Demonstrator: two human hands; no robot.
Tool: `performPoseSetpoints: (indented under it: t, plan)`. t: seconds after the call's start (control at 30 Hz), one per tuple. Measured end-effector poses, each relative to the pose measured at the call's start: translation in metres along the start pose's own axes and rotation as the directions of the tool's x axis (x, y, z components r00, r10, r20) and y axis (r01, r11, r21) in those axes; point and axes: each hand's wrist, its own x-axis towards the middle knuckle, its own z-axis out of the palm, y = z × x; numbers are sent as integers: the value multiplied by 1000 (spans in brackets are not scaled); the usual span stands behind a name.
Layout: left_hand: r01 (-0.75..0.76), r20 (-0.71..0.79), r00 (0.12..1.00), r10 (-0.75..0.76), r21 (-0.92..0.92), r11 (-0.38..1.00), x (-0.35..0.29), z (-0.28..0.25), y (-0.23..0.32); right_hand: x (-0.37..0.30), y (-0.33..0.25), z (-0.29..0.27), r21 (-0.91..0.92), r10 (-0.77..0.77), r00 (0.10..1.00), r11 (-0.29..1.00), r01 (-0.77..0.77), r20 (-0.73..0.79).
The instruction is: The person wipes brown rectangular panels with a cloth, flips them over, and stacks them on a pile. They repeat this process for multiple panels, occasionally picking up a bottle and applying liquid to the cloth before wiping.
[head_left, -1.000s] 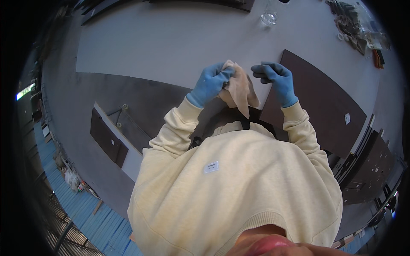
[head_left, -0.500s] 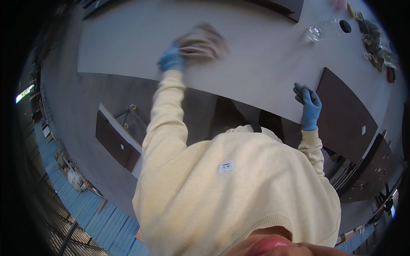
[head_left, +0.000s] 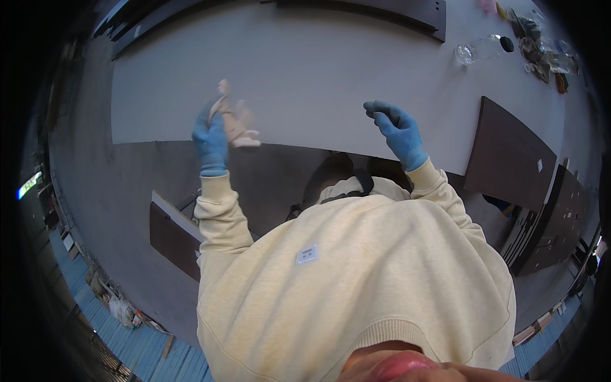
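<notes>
Grey tabletop (head_left: 318,83) on my feed, pale cloth (head_left: 237,130) in the left glove

And across the surface I have it clearly: the person's left hand (head_left: 210,137), gloved in blue, is closed on that pinkish-beige cloth, out at the left, by the near edge! Its loose folds blur to the right of the fingers; whether they touch the tabletop, I cannot tell from here. Over to the right, the right hand (head_left: 398,130), also gloved, sits partly open, fingers loosely curved, thumb just nearer than they are. Far right, I see a clear bottle (head_left: 482,49) lying on its side, black cap pointing right, just beside some jumbled clutter (head_left: 541,54). Nearer, a dark brown panel (head_left: 509,153) overhangs the right end, and a long dark board (head_left: 375,11) lines the far side.
</notes>
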Motion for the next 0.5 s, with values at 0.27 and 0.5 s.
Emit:
performPoseSetpoints:
  t: [0.27, 0.5]
  plan:
    - [262, 563, 815, 137, -569, 780, -55, 115, 159, -16, -62, -18, -497, -551, 834, 733, 464, -34]
    - [-191, 691, 721, 51, 127, 973, 17, 196, 55, 21, 9, -80, -817, -530, 837, 539, 207, -138]
